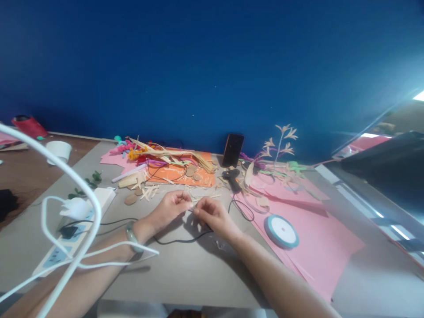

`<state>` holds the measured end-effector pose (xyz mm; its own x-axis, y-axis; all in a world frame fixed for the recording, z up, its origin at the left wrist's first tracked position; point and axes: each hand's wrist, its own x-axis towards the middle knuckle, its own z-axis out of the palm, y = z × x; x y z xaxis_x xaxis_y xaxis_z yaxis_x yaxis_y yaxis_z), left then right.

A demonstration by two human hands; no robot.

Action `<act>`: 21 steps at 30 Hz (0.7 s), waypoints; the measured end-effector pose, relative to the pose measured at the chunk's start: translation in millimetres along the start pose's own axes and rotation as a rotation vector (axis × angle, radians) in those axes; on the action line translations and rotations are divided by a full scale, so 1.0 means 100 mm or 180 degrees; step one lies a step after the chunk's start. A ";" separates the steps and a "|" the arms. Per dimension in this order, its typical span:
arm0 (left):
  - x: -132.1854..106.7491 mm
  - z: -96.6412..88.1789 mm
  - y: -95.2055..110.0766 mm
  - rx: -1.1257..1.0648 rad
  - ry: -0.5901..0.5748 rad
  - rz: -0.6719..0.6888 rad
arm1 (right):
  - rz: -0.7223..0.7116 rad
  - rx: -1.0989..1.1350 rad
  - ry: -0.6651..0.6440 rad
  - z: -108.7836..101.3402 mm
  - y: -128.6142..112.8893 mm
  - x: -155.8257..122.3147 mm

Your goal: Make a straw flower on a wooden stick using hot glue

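Note:
My left hand [174, 206] and my right hand [214, 216] meet over the middle of the grey table [185, 282]. The thumb and fingers of each are pinched together, tip to tip with the other hand's. What lies between them is tiny and mostly hidden by the fingers, so I cannot make it out. A black cable [180, 241] runs across the tabletop beneath the hands. Just beyond them lie pale dry strips [150, 191] and small round brown discs [130, 200]. A black glue gun [232, 179] rests behind my right hand.
An orange sheet [159, 176] holds straw-like strips and scraps. A phone [232, 150] leans on the blue wall. Pink paper [318, 251] bears a ribbon spool [281, 231]; pale flowers [280, 143] stand behind. At left are a power strip [53, 260] and a thick white cable [94, 198].

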<state>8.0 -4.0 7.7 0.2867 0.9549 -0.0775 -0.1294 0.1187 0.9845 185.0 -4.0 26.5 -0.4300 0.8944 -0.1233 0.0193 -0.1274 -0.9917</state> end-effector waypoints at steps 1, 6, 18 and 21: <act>0.00 0.00 0.00 -0.0102 -0.0027 -0.0007 | 0.0007 0.0076 -0.0066 -0.01 0.00 0.00; -0.01 0.02 0.01 -0.0456 -0.0115 -0.0080 | 0.0197 0.0508 -0.0592 -0.07 0.03 0.01; -0.01 0.02 0.00 -0.0069 -0.0184 0.0113 | 0.0094 0.0380 -0.0135 -0.03 0.08 0.02; -0.01 0.01 -0.02 -0.0034 -0.0188 0.0168 | -0.0023 0.0204 0.0109 -0.01 0.09 0.02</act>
<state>9.2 -5.7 6.1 0.3347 0.9422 -0.0158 -0.1559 0.0719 0.9852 185.4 -2.5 17.7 -0.3987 0.9094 -0.1185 -0.0419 -0.1471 -0.9882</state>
